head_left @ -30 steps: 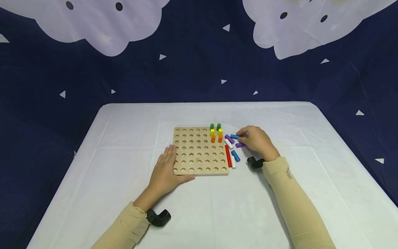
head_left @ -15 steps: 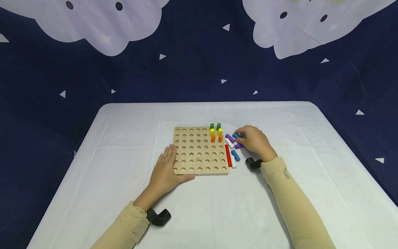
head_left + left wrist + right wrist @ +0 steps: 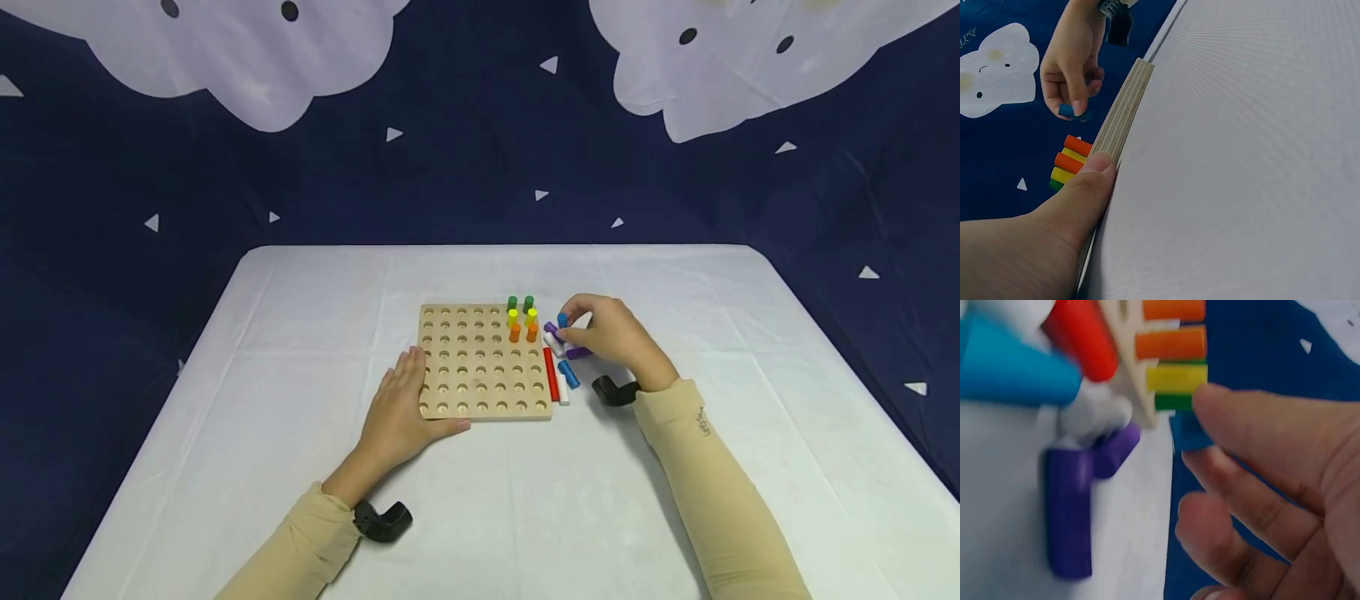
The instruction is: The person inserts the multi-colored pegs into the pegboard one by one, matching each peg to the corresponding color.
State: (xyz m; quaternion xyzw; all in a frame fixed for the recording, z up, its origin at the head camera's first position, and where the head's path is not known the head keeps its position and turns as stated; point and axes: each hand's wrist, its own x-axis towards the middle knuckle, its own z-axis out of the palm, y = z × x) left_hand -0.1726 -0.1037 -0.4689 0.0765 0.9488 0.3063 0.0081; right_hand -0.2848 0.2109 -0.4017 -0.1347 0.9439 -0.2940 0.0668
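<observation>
My left hand [image 3: 397, 408] rests against the near left corner of the wooden pegboard [image 3: 461, 379]. Its fingers lie straight along the left side, and the thumb [image 3: 1088, 178] touches the front edge. To the right of the board, my right hand [image 3: 611, 333] pinches a short blue peg [image 3: 1188, 431] between thumb and fingertips, raised above the loose pegs. Pairs of green [image 3: 528, 302], yellow [image 3: 531, 317] and orange pegs [image 3: 532, 333] stand in holes at the board's far right corner.
Loose pegs lie along the board's right side: purple [image 3: 1070, 512], white [image 3: 564, 390], red [image 3: 551, 375] and another blue peg [image 3: 569, 375]. A white cloth covers the table [image 3: 480, 508]; a dark blue backdrop [image 3: 480, 167] with clouds hangs behind.
My right hand has lifted the blue peg from among the loose pegs and tipped it upright, shifting slightly left toward the board. My left hand has stayed in place.
</observation>
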